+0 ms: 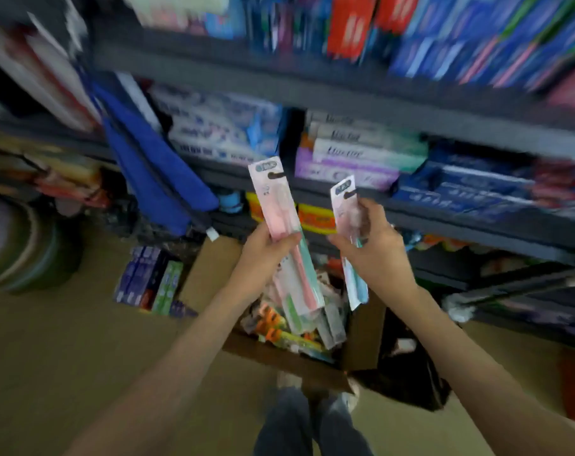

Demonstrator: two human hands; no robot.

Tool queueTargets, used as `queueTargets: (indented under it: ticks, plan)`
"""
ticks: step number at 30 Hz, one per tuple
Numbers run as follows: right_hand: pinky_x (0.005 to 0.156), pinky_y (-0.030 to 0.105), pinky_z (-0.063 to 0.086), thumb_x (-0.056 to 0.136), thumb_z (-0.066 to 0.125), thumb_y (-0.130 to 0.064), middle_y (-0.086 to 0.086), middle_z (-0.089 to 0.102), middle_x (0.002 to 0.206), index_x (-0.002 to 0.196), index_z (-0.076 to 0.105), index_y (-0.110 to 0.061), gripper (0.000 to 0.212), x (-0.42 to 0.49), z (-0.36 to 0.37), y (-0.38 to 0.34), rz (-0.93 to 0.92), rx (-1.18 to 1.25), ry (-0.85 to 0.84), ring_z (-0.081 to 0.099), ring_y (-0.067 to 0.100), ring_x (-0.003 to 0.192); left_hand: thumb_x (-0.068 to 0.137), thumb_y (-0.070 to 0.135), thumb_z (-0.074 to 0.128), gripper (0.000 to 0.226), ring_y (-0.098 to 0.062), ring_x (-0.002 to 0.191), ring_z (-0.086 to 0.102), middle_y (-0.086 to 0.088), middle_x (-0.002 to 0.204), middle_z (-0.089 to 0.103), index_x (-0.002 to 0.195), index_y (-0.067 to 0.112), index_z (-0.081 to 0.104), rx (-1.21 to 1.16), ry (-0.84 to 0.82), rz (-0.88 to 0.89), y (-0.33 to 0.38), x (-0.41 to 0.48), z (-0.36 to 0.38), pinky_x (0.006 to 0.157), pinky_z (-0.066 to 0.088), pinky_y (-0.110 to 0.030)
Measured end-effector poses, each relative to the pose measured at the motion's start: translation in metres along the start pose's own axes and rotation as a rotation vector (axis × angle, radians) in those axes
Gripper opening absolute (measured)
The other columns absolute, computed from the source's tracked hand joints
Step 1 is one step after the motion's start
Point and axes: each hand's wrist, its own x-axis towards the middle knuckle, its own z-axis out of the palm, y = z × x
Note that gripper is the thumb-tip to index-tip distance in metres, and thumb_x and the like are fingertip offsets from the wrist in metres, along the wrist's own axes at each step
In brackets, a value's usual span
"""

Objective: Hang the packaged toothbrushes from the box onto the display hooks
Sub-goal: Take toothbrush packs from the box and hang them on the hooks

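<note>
My left hand grips a long pink toothbrush pack around its middle, hang hole at the top. My right hand grips a second toothbrush pack, with its lower end showing below my palm. Both packs are held upright above an open cardboard box on the floor. The box holds several more packaged toothbrushes. The whole view is motion-blurred, and I cannot make out any display hooks.
Dark shelves packed with toothpaste cartons stand ahead. A blue cloth hangs at the left. Toothpaste boxes lie on the floor left of the cardboard box. A black bag sits to its right, and my legs are below.
</note>
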Motion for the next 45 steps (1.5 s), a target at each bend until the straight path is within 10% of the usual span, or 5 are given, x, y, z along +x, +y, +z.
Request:
queueTargets:
  ticks: [3,10,17,27,45]
  plan:
    - [0.065,0.019,0.031,0.076,0.079,-0.024,0.004,0.062,0.101,0.126,0.050,-0.010,0.060,0.006,-0.068,-0.041,-0.083,-0.010,0.136,0.060,0.028,0.091,0.090,0.008,0.063,0.016,-0.014,0.087,0.064,0.002,0.092,0.067,0.104,0.015,0.059,0.004,-0.062,0.150,0.068,-0.010,0.013,0.080,0.052,-0.029]
    - [0.069,0.007,0.034,0.081,0.074,-0.028,-0.009,0.053,0.111,0.133,0.048,-0.021,0.059,0.004,-0.211,-0.105,-0.283,-0.043,0.404,0.047,0.007,0.089,0.092,0.008,0.060,0.020,-0.006,0.087,0.069,0.012,0.087,0.073,0.101,0.025,0.058,0.018,-0.296,0.547,0.210,-0.039,0.054,0.077,0.054,-0.024]
    - [0.077,0.021,0.037,0.080,0.074,-0.030,-0.004,0.054,0.106,0.128,0.051,-0.018,0.054,0.003,-0.320,-0.130,-0.364,-0.135,0.654,0.051,0.014,0.090,0.091,0.013,0.063,0.017,-0.008,0.089,0.067,0.006,0.094,0.069,0.097,0.029,0.060,0.035,-0.381,0.799,0.313,-0.054,0.120,0.085,0.055,-0.030]
    - [0.074,0.033,0.038,0.088,0.065,-0.033,0.011,0.052,0.121,0.137,0.040,-0.015,0.058,0.042,-0.430,-0.134,-0.219,-0.400,0.804,0.053,0.032,0.106,0.091,0.016,0.063,0.010,-0.024,0.097,0.069,-0.010,0.101,0.072,0.101,0.020,0.062,-0.054,-0.355,0.931,0.408,-0.046,0.192,0.089,0.054,-0.044]
    - [0.081,0.043,0.047,0.095,0.055,-0.030,0.017,0.051,0.124,0.133,0.038,-0.003,0.050,0.157,-0.485,-0.143,-0.086,-0.521,0.922,0.051,0.035,0.113,0.093,0.020,0.060,0.012,-0.009,0.092,0.064,0.003,0.098,0.066,0.105,0.023,0.058,-0.076,-0.178,0.974,0.436,-0.012,0.199,0.070,0.049,-0.020]
